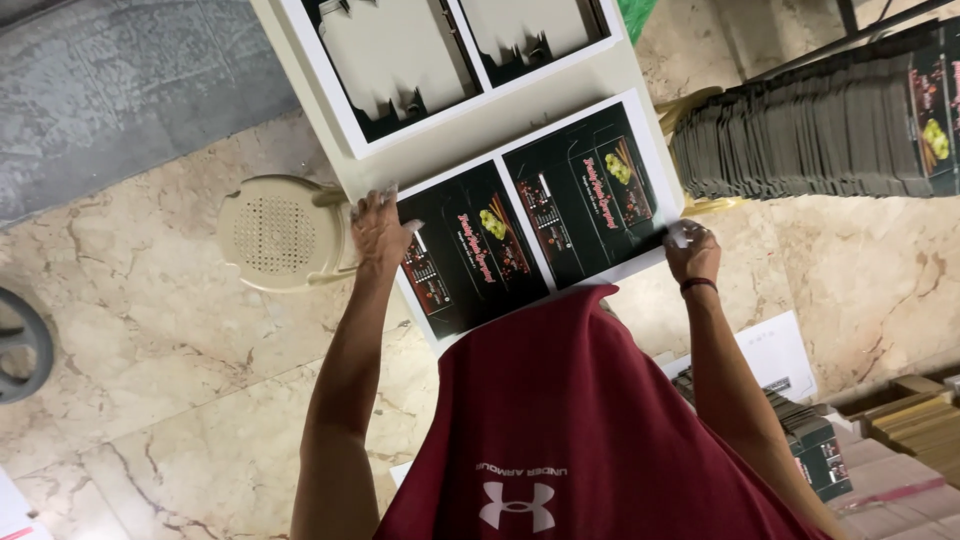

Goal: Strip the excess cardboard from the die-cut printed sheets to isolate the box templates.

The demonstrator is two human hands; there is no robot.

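Gripping printed sheet (540, 225), left hand (378, 232), right hand (692, 252), fingertips hidden

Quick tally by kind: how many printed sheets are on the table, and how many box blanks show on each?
Face-up printed sheet, held at its edges by left hand and right hand: 1
Face-down sheet: 1
Dark blanks on the face-up sheet: 2
Grey blanks on the face-down sheet: 2
Total: 2 sheets, 4 blanks

A white-bordered sheet (600, 190) printed with two flat, unfolded black carton layouts bearing red and yellow-green pictures is held at its two lower corners on the pale table. Above it, a second sheet (450, 60) is laid with two beige carton shapes on black. A tall stack of flattened black cartons (820, 130) is seen at the right, and a smaller stack (815, 450) below.
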